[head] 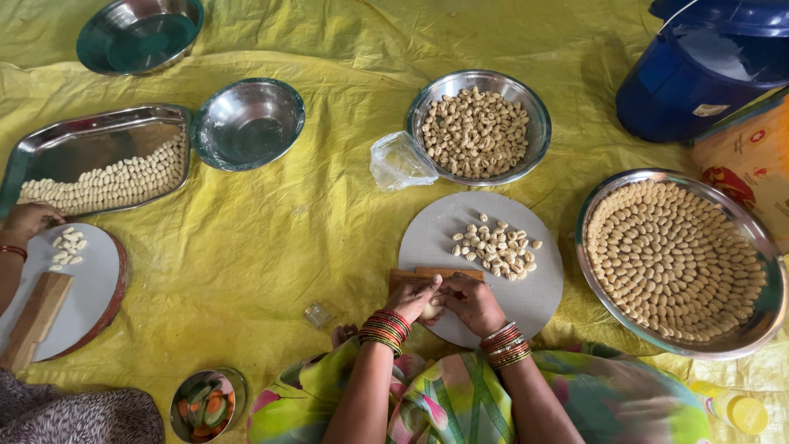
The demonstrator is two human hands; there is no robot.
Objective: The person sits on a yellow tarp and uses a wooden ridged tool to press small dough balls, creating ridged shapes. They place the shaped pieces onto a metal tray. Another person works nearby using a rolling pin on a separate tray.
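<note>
Both hands, left hand [413,298] and right hand [472,302], close fingertips around a small pale dough lump [431,309] at the near edge of the round board [538,288] beside the ridged wooden block [411,275]; it looks soft, light, easily squashed, best pinched gently.

A small clear plastic bag [399,161], crumpled and open, lies on the yellow sheet [271,238] near its middle, touching the left rim of the steel bowl of dough pieces [479,127]. At the sheet's right edge stands a large printed sack [749,156], orange and cream with red figures. On the blue bucket [699,70] in the top right corner sits a small pale rectangular label [710,109].
</note>
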